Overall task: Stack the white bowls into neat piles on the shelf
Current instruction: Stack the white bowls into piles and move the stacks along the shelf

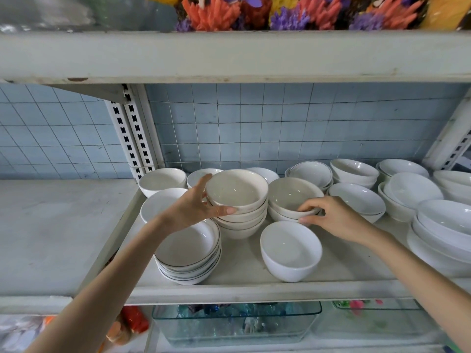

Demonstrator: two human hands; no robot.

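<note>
L hand (196,202) holds the top bowl (237,191) of the mid pile (242,222). Thumb is on the near side & fingers curl over the far rim. Can't tell if the bowl rests on the pile or is lifted a bit. That pile is abt 4 bowls high & stands mid shelf (254,291).

R hand (334,217) pinches the near rim of the 2nd bowl (293,193), just right of the mid pile. It sits on top of a low pile (280,216).

In front of the R hand stands a lone bowl (290,250), near the shelf edge. Front left is a pile of flat dishes (188,248) w/ a thin dark line round the rims, partly under the L arm. There are back bowls (163,180) on the left & right piles (356,174) further along.

Blue tiles (254,123) are behind. Bright flowers (280,14) are up top & a glass tank (237,324) is below.
</note>
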